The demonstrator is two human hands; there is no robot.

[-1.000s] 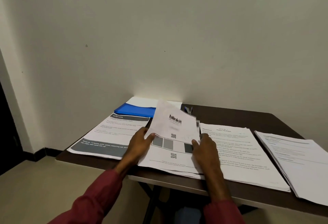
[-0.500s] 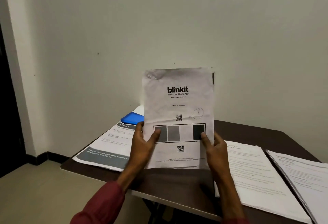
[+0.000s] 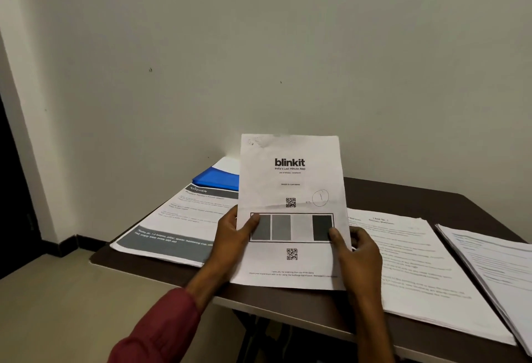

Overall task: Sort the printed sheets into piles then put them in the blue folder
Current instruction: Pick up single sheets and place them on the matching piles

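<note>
I hold a white "blinkit" sheet stack (image 3: 290,187) upright above the table's front edge. My left hand (image 3: 230,239) grips its left edge, thumb on the printed grey bar. My right hand (image 3: 355,250) grips its right edge, thumb on the dark square. The blue folder (image 3: 217,179) lies at the back left of the table, partly hidden behind the held sheets. A "Kitchen" sheet pile (image 3: 178,224) lies left of my hands. A text sheet pile (image 3: 408,262) lies to the right, and another pile (image 3: 495,270) sits at the far right.
The dark brown table (image 3: 408,194) stands against a plain wall. Its left corner overhangs the tiled floor (image 3: 57,305). A white sheet (image 3: 227,163) lies under or behind the blue folder. A dark doorway shows at the far left.
The blinkit sheets were lifted off the table and stood upright between both hands, then lowered slightly toward the table edge. Both hands kept their grip.
</note>
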